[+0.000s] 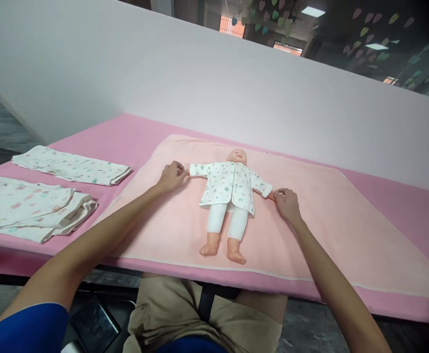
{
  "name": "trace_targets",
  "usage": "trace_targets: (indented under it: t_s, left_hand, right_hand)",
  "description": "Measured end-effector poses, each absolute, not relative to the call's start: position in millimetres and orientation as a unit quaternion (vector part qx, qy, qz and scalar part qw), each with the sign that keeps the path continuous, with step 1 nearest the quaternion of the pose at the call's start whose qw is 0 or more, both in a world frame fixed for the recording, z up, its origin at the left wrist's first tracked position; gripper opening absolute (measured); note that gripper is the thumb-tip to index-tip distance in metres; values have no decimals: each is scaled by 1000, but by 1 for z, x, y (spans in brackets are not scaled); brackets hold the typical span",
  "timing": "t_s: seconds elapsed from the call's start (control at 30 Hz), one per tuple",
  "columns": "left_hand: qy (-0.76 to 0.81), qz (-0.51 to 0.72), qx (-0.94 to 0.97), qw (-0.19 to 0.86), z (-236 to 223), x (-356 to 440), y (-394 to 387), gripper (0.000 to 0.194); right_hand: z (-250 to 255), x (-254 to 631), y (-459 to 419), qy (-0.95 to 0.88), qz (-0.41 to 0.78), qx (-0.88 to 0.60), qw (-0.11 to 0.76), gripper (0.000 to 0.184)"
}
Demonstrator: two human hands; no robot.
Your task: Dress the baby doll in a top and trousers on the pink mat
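The doll (238, 156) lies on its back at the centre of the frame, on a pale pink blanket (310, 235) over the pink bench (100, 137). The left hand (173, 177), left of centre, has its fingertips closed on 1 of the doll's hands; the right hand (288, 203), right of centre, pinches the other. Drawn outward between these 2 grips, the arms likely lie straight, so the sleeves of the patterned jacket (218, 186) spread flat. The blanket probably cushions the doll. At the left edge, 2 folded patterned cloths (71, 164) (19, 203) sit apart, leaving the doll uncrowded.
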State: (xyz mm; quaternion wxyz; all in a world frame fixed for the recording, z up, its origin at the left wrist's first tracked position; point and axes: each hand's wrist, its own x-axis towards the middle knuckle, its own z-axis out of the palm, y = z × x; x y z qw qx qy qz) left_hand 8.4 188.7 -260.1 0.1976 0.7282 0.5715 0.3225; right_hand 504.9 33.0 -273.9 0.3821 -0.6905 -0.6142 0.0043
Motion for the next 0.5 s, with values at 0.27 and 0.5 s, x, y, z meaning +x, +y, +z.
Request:
trace_targets:
  t_s: [0.27,0.5]
  left_hand:
    - [525,322,737,278,-273,17,243,48]
    - [474,295,782,277,-267,16,260,44]
  right_hand:
    - [-299,521,46,-650,88,-652,381,47]
    - [-295,525,56,-603,200,-645,424,44]
